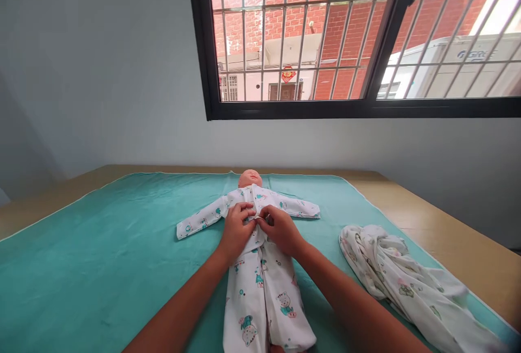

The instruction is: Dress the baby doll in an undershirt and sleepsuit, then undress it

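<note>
A baby doll (249, 178) lies on its back, head toward the wall, dressed in a white romper (244, 293) printed with small animals. The romper's sleeves stretch out to both sides and its legs point toward me. Over the doll's belly, my left hand (239, 227) pinches the front edge of the romper. My right hand (280, 228) meets it there, thumb and forefinger closed on the same front opening. The fingertips of both hands nearly touch. Whatever fastener lies between them is too small to make out.
A green sheet (122, 244) covers most of the wooden table (407, 206). To the right lies a crumpled white printed cloth (391, 266). Behind the table is a grey wall (122, 70) with a barred, black-framed window (293, 108).
</note>
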### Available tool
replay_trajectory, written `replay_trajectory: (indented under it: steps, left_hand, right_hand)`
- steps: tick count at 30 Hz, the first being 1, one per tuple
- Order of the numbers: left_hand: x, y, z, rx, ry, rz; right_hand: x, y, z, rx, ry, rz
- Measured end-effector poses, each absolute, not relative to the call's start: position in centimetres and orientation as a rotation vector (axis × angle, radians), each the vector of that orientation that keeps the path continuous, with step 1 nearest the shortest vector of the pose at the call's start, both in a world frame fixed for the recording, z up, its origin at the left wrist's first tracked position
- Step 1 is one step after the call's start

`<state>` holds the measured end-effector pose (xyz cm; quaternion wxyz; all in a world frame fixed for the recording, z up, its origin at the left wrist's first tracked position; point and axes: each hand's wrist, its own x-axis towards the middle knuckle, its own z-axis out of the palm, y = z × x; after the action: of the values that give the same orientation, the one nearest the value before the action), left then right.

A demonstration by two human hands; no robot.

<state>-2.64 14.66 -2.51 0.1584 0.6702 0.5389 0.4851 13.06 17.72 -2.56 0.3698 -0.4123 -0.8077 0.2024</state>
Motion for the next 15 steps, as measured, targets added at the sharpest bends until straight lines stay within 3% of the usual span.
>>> replay_trajectory:
  steps: [15]
  left_hand:
    - [-3.2,15.1,-3.5,1.965,1.543,1.397]
  right_hand:
    - [12.2,16.3,-3.7,-0.962,-2.203,-0.261]
